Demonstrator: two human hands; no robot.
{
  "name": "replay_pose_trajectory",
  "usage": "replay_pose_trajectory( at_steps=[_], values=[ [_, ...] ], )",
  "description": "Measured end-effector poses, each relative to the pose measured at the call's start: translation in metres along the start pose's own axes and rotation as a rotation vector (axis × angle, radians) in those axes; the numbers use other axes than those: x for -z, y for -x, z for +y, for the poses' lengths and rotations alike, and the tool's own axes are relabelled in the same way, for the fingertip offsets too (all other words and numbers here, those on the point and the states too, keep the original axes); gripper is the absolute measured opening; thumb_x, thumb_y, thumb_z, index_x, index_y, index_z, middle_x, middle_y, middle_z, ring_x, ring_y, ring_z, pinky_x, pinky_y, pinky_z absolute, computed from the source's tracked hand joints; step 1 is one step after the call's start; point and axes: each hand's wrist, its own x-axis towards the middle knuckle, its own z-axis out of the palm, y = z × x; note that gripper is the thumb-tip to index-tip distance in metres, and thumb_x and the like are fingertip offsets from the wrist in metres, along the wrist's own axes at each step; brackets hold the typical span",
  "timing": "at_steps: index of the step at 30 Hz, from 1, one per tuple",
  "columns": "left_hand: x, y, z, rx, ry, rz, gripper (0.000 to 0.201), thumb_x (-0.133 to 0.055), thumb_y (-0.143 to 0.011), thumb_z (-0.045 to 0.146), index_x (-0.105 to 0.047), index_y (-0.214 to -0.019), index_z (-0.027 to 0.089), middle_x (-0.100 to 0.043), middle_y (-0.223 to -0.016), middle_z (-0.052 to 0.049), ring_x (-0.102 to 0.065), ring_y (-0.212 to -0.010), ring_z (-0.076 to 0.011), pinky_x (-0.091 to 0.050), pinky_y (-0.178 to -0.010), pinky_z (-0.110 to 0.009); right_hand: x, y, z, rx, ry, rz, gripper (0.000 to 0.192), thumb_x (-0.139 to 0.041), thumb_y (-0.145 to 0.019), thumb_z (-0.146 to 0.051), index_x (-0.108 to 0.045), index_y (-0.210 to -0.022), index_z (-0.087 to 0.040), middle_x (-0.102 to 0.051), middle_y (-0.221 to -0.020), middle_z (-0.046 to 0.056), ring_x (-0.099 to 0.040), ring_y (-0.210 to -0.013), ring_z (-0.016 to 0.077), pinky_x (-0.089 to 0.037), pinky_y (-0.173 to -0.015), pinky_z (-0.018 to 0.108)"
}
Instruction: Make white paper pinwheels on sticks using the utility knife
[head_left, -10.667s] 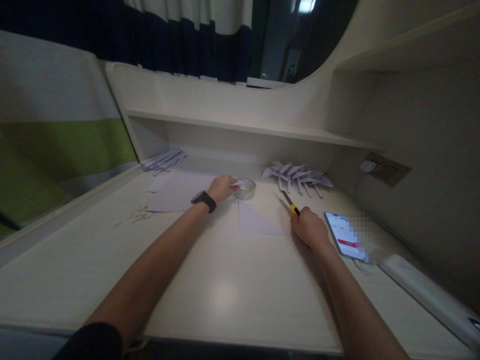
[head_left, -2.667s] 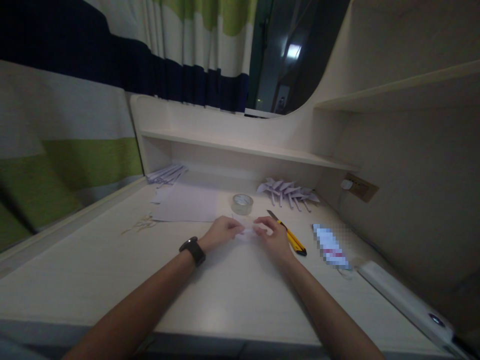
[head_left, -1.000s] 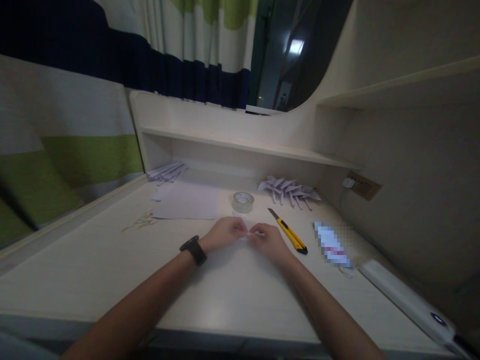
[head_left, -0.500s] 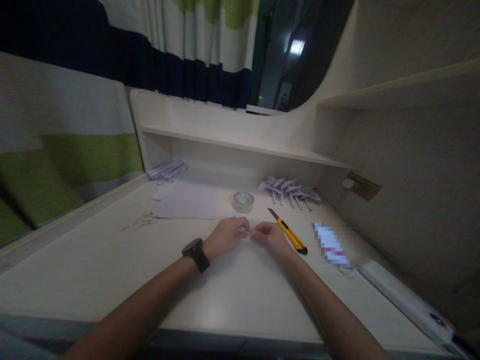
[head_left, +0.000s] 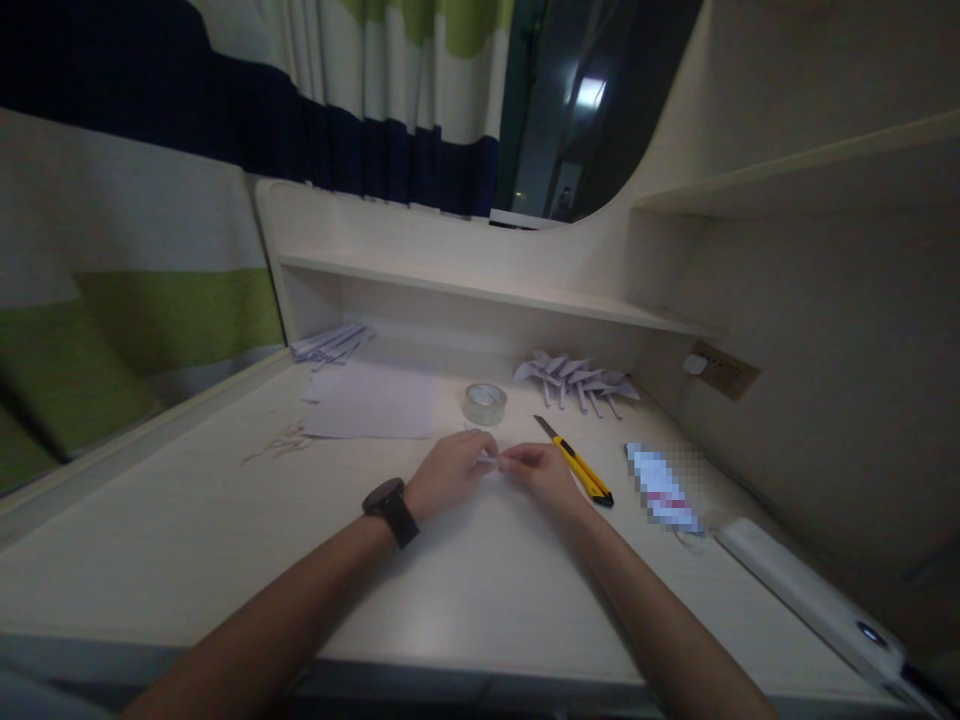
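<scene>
My left hand [head_left: 451, 468], with a dark watch [head_left: 391, 508] on its wrist, pinches a small piece of white paper [head_left: 487, 460]. The fingertips of my right hand [head_left: 546, 478] are closed on the same paper from the other side. Most of the paper is hidden by the fingers, so its shape cannot be made out. Just beyond my hands stands a roll of clear tape [head_left: 485, 404]. To the right of my right hand lies a yellow utility knife [head_left: 581, 468] with its blade out.
White paper sheets [head_left: 375, 408] and thin pale strips [head_left: 279, 440] lie on the left. Narrow paper sticks [head_left: 334, 344] are piled at the back left, several paper pinwheels [head_left: 576, 380] at the back right. A blurred phone [head_left: 664, 490] and a long white device [head_left: 810, 595] are on the right.
The fingers have shifted slightly around the paper, and my right fingertips are now closer to my left. The view has moved a little; the other things lie where they were.
</scene>
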Motion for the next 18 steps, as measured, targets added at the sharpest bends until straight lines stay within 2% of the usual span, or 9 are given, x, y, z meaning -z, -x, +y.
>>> replay_pose_trajectory(
  at_steps=[8, 11, 14, 18],
  values=[
    [-0.006, 0.001, -0.008, 0.060, 0.045, -0.065, 0.014, -0.057, -0.086, 0.026, -0.067, -0.093, 0.020, -0.071, -0.090, -0.003, -0.064, -0.082, -0.0178, -0.045, -0.073, -0.027, -0.002, 0.002, -0.006, 0.016, 0.078, 0.128, 0.016, -0.073, -0.062, -0.030, -0.075, -0.070, -0.016, -0.073, -0.072, 0.008, -0.066, -0.069, 0.0214, -0.049, -0.067, 0.030],
    [-0.005, 0.000, -0.011, 0.112, 0.067, -0.044, 0.015, -0.057, -0.085, 0.027, -0.068, -0.093, 0.020, -0.072, -0.091, -0.003, -0.065, -0.082, -0.0179, -0.045, -0.074, -0.027, 0.001, 0.000, -0.008, 0.037, 0.074, 0.149, 0.018, -0.071, -0.062, -0.028, -0.075, -0.075, -0.016, -0.073, -0.078, 0.008, -0.066, -0.073, 0.0217, -0.050, -0.068, 0.031],
    [-0.002, -0.003, -0.018, 0.199, 0.085, 0.005, 0.013, -0.059, -0.083, 0.026, -0.068, -0.090, 0.020, -0.072, -0.088, -0.002, -0.065, -0.080, -0.0176, -0.046, -0.073, -0.026, 0.008, -0.005, 0.000, 0.013, 0.039, 0.178, 0.030, -0.073, -0.060, -0.029, -0.074, -0.086, -0.014, -0.073, -0.081, 0.009, -0.065, -0.070, 0.0209, -0.050, -0.064, 0.031],
    [0.001, -0.005, -0.028, 0.240, 0.077, 0.019, 0.012, -0.060, -0.081, 0.025, -0.069, -0.088, 0.019, -0.072, -0.086, -0.002, -0.065, -0.079, -0.0176, -0.047, -0.073, -0.027, 0.015, -0.010, 0.012, -0.024, 0.067, 0.219, 0.033, -0.071, -0.061, -0.034, -0.074, -0.086, -0.011, -0.070, -0.067, 0.007, -0.059, -0.056, 0.0170, -0.045, -0.051, 0.027]
  ],
)
